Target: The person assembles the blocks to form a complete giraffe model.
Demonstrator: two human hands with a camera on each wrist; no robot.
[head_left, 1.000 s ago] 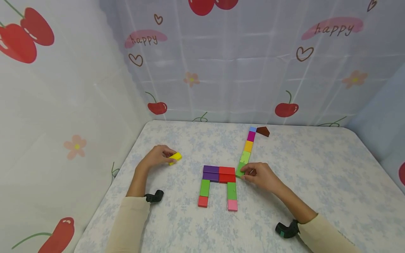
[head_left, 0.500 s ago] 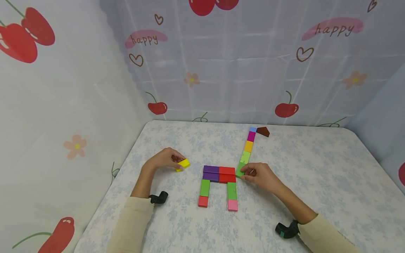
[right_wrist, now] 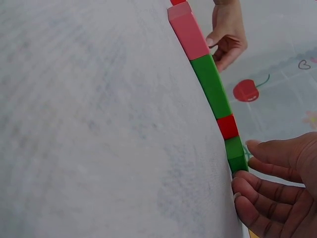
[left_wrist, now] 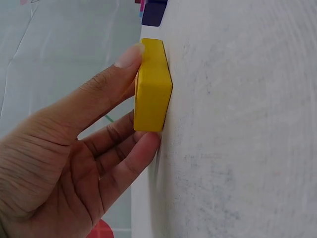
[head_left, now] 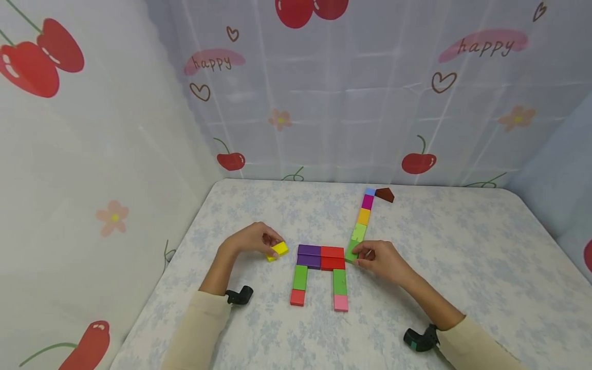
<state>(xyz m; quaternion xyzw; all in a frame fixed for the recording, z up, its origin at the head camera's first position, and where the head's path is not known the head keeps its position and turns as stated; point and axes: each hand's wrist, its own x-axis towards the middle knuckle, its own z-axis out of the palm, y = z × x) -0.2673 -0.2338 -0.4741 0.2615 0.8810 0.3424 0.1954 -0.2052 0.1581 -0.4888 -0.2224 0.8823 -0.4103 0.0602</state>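
Observation:
My left hand (head_left: pixel 252 237) pinches a yellow block (head_left: pixel 280 248) by thumb and fingertips, just left of the purple blocks (head_left: pixel 308 251). In the left wrist view the block has slanted faces and sits at the tabletop; a gap under it cannot be told. The thumb and fingers of my right hand (head_left: pixel 384 259) hold the green block (head_left: pixel 351 252) at the lower end of a slanting row. That block's corner meets the red blocks (head_left: pixel 332 252), which lie against the purple ones. Upward the row runs light green (head_left: pixel 358 232), orange, magenta (head_left: pixel 367 202) and blue.
Two green blocks, left (head_left: pixel 300 277) and right (head_left: pixel 339 281), extend toward me, ending in a red block (head_left: pixel 297 297) and a pink block (head_left: pixel 340 303). A brown five-sided block (head_left: pixel 385 195) touches the blue one near the far table edge. A printed curtain (head_left: pixel 333 103) hangs behind.
My left hand has carried the yellow block rightward and nearer to me, toward the purple blocks. The right hand keeps its place on the green block.

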